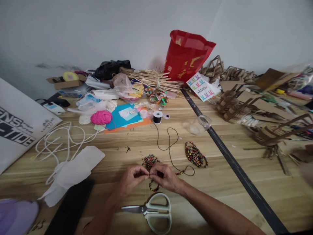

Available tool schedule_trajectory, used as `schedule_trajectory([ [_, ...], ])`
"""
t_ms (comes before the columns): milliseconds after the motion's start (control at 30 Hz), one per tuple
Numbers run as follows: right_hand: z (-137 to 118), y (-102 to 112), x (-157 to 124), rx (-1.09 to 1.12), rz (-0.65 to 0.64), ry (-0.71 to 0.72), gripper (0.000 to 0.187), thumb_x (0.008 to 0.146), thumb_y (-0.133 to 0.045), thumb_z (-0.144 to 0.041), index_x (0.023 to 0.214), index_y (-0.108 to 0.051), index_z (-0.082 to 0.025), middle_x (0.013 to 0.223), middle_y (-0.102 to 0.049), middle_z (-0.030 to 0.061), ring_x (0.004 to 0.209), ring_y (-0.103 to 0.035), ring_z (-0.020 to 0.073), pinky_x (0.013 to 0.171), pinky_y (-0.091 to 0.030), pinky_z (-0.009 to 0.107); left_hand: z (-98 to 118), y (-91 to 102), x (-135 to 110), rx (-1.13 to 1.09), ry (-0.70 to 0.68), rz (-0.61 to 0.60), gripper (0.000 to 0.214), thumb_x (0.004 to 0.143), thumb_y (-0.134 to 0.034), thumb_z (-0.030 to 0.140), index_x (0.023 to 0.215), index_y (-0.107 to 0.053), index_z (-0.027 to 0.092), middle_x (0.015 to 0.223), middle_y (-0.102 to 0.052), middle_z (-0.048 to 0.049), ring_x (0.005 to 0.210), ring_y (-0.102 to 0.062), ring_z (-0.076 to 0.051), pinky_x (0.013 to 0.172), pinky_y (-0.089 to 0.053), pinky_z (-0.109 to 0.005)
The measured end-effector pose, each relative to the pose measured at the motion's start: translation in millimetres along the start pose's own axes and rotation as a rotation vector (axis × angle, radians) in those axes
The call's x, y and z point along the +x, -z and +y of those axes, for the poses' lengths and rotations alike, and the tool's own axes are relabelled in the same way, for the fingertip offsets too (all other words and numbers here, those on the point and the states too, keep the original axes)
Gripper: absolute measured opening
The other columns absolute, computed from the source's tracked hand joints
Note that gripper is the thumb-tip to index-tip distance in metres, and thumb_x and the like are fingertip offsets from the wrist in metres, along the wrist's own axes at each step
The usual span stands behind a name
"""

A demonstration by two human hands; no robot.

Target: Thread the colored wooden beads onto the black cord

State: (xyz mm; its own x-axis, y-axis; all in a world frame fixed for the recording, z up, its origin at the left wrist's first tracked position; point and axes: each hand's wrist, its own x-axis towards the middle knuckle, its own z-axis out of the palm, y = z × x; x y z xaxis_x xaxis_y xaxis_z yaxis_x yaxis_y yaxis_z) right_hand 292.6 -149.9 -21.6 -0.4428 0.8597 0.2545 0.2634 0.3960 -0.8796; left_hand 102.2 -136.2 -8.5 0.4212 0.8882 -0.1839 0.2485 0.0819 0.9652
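My left hand [133, 178] and my right hand [167, 178] meet fingertip to fingertip, each in a pinch. A small beaded string [154, 187] curves down from between them; the exact bit under my fingertips is too small to make out. Just behind my hands lies a pile of loose coloured beads [150, 160]. Black cord [169, 148] winds from a spool [157, 117] towards my right hand, with a few beads threaded [180, 173] near its looped end. Scissors [157, 209] with pale handles lie in front of my hands, blades pointing left.
A coiled bead strand [195, 155] and a clear plastic jar [200, 124] are to the right. Further back stand a red bag [188, 57] and woven baskets [232, 106]. Pink yarn [101, 117], white cable [70, 143] and crumpled paper [75, 173] lie left.
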Motion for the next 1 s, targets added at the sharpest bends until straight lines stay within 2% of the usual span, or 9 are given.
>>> schedule_trajectory([
  [233,-4,1,0,0.087,0.001,-0.072,0.016,0.086,-0.059,-0.03,0.081,-0.06,-0.015,0.066,-0.054,-0.0006,0.059,-0.049,0.0103,0.056,-0.04,0.02,-6,-2.3,1,-0.106,0.022,0.064,0.01,0.063,-0.069,0.024,0.065,-0.065,0.015,0.062,-0.066,-0.0017,0.062,-0.058,-0.016,0.062,-0.045,-0.026],
  [400,-10,4,1,0.087,0.008,0.002,0.016,0.088,-0.056,-0.03,0.085,-0.06,-0.015,0.073,-0.053,0.0016,0.063,-0.05,0.0112,0.058,-0.04,0.021,-1,-4.3,1,-0.082,0.015,0.076,0.012,0.066,-0.067,0.026,0.063,-0.065,0.015,0.062,-0.067,-0.0019,0.062,-0.058,-0.016,0.062,-0.045,-0.026],
  [600,-6,3,2,0.025,0.012,0.042,0.01,0.087,-0.056,-0.024,0.08,-0.057,-0.016,0.073,-0.054,0.002,0.066,-0.05,0.0124,0.058,-0.04,0.022,4,-5.7,1,-0.055,0.012,0.071,0.01,0.068,-0.064,0.024,0.065,-0.065,0.015,0.064,-0.065,-0.0016,0.065,-0.057,-0.016,0.065,-0.044,-0.026],
  [733,-5,3,1,-0.02,-0.026,0.048,0.002,0.082,-0.055,-0.015,0.08,-0.056,-0.016,0.073,-0.054,0.0016,0.066,-0.05,0.0122,0.059,-0.04,0.021,4,1.4,1,-0.083,0.028,0.073,0.012,0.067,-0.064,0.027,0.065,-0.063,0.015,0.063,-0.062,-0.0005,0.063,-0.054,-0.015,0.063,-0.042,-0.025],
  [1000,-4,4,3,0.0,-0.025,0.111,0.011,0.08,-0.051,-0.01,0.083,-0.059,-0.016,0.085,-0.057,0.0062,0.078,-0.054,0.0157,0.068,-0.045,0.026,10,15.8,-5,-0.177,0.039,0.035,0.017,0.067,-0.067,0.03,0.063,-0.062,0.014,0.061,-0.057,0.0014,0.061,-0.049,-0.013,0.06,-0.038,-0.023],
])
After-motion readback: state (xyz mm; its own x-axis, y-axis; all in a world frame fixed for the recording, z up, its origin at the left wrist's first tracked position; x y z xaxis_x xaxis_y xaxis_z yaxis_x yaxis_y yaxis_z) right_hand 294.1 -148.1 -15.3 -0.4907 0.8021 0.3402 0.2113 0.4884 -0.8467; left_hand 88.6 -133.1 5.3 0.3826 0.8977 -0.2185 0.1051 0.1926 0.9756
